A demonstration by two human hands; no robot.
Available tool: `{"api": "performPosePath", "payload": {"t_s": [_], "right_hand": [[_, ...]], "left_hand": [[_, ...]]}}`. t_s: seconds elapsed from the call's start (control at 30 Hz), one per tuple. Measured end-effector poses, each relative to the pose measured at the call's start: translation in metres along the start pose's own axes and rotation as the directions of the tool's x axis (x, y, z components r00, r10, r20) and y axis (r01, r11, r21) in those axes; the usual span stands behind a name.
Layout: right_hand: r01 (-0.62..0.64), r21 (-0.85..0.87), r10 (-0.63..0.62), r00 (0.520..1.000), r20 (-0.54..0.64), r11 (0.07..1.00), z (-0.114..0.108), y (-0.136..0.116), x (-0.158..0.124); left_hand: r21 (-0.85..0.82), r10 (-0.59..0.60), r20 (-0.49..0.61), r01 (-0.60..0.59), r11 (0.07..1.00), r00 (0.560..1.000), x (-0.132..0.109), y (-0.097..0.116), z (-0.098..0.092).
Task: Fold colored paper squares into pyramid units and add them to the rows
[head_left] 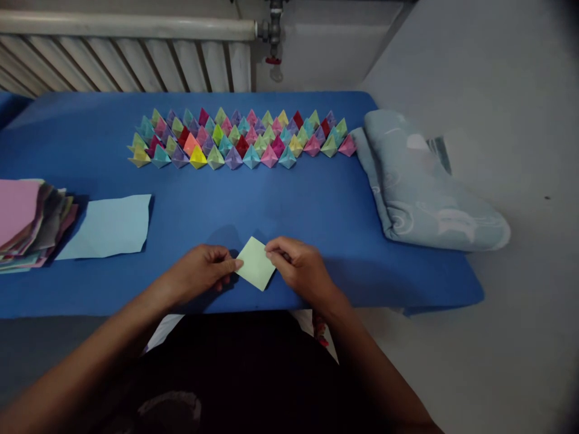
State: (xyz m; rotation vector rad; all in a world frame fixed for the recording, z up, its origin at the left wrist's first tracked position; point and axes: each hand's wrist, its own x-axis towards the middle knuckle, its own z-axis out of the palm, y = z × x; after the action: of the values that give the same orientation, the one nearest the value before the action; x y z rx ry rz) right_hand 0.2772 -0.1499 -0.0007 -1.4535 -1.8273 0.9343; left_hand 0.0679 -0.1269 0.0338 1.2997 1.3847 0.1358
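A small pale green square of folded paper (256,265) is held up between my two hands near the front edge of the blue-covered surface, one corner pointing away from me. My left hand (210,266) pinches its left corner between thumb and fingers. At the right corner, my right hand (296,265) grips the paper with thumb and forefinger. Beyond the hands stand several rows of small folded paper boats (233,158) in many colours, their pointed peaks upward.
To the left lie a stack of coloured paper (20,211) and a light blue sheet (115,226). A folded grey-green blanket (420,187) rests at the right end of the blue surface (312,205). Behind it are a white radiator (122,60) and a pipe valve (274,36).
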Motion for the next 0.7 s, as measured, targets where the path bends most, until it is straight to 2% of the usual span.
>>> {"api": "performPosePath", "payload": {"t_s": [0.1,0.17,0.27,0.33,0.4,0.43,0.5,0.57,0.63,0.7], "right_hand": [[0.075,-0.165,-0.063,0.995,0.079,0.983,-0.001,0.000,0.000],[0.101,-0.251,-0.068,0.988,0.137,0.963,-0.002,-0.002,0.000],[0.116,-0.387,-0.049,0.983,0.177,0.915,-0.003,-0.004,-0.002],[0.121,-0.453,-0.040,0.982,0.184,0.883,-0.003,-0.005,-0.003],[0.131,-0.488,-0.042,0.981,0.188,0.863,-0.003,-0.007,-0.004],[0.135,-0.500,-0.044,0.981,0.189,0.855,-0.003,-0.007,-0.005],[0.143,-0.515,-0.047,0.980,0.195,0.845,-0.003,-0.007,-0.005],[0.145,-0.522,-0.046,0.979,0.197,0.840,-0.003,-0.007,-0.005],[0.144,-0.522,-0.047,0.980,0.194,0.840,-0.003,-0.007,-0.005],[0.138,-0.520,-0.045,0.981,0.188,0.843,-0.003,-0.006,-0.006]], "left_hand": [[0.151,-0.006,-0.025,0.010,0.988,1.000,0.005,0.000,-0.002],[0.311,0.025,-0.071,-0.002,0.951,0.997,0.008,0.001,-0.003],[0.539,0.142,-0.144,-0.043,0.841,0.979,0.010,-0.002,-0.002],[0.628,0.236,-0.175,-0.076,0.774,0.956,0.010,-0.007,0.002],[0.698,0.395,-0.168,-0.174,0.695,0.903,0.009,-0.013,0.008],[0.728,0.495,-0.133,-0.254,0.637,0.859,0.009,-0.017,0.011],[0.759,0.664,-0.009,-0.427,0.491,0.747,0.009,-0.023,0.017],[0.758,0.740,0.114,-0.540,0.367,0.663,0.010,-0.029,0.020],[0.760,0.758,0.177,-0.577,0.301,0.628,0.010,-0.034,0.020],[0.765,0.761,0.202,-0.584,0.271,0.617,0.009,-0.036,0.019]]}}
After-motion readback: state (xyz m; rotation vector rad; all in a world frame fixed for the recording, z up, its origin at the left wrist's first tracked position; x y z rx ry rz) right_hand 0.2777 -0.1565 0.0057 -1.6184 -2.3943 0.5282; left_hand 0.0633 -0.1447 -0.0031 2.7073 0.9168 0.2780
